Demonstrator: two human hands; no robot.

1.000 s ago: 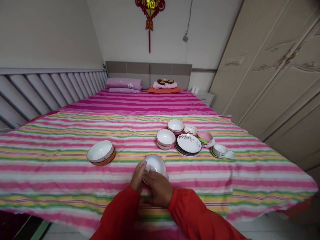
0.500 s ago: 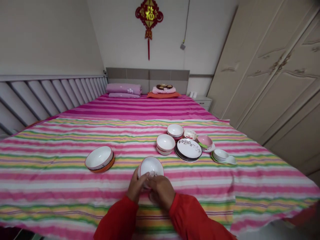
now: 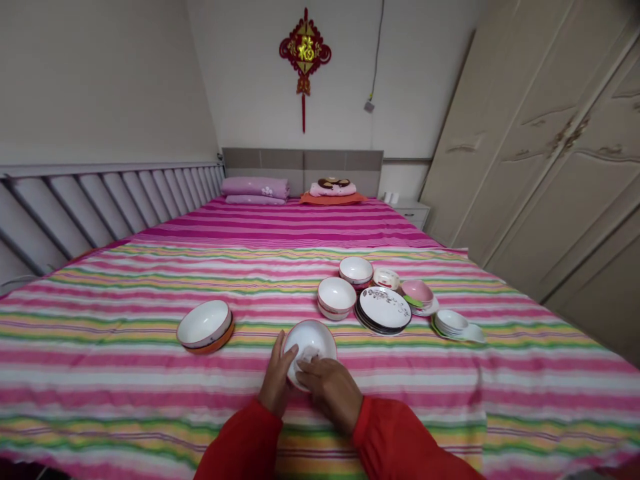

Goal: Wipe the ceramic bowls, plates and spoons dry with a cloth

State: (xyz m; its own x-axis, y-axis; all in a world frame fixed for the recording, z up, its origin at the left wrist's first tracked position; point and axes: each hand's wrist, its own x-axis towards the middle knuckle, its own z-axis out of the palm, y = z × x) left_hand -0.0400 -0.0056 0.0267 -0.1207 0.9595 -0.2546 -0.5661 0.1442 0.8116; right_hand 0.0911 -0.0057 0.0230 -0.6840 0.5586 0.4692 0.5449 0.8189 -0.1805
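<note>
A white bowl (image 3: pixel 316 332) with a thin red rim is tilted toward me at the front middle of the bed. My left hand (image 3: pixel 277 375) grips its left side, thumb over the rim. Inside the bowl, the bent fingers of my right hand (image 3: pixel 334 389) press a crumpled white tissue or cloth (image 3: pixel 309 355) against the inner wall. Left of my hands, a larger white bowl (image 3: pixel 204 323) sits in an orange one (image 3: pixel 220 341). Beyond my right hand is a stack of white bowls (image 3: pixel 337 295).
Dark-edged plates (image 3: pixel 385 307) are stacked at the right, near another white bowl (image 3: pixel 355 269), a small patterned bowl (image 3: pixel 387 278), a pink bowl (image 3: pixel 417 291) and small white dishes (image 3: pixel 452 321) beside a white spoon (image 3: pixel 475 333). A striped sheet (image 3: pixel 150 400) covers the bed.
My right hand's fingers have moved deeper into the bowl, and the white crumpled piece shows more clearly. My left fingers have straightened along the bowl's side. The whole view has shifted slightly.
</note>
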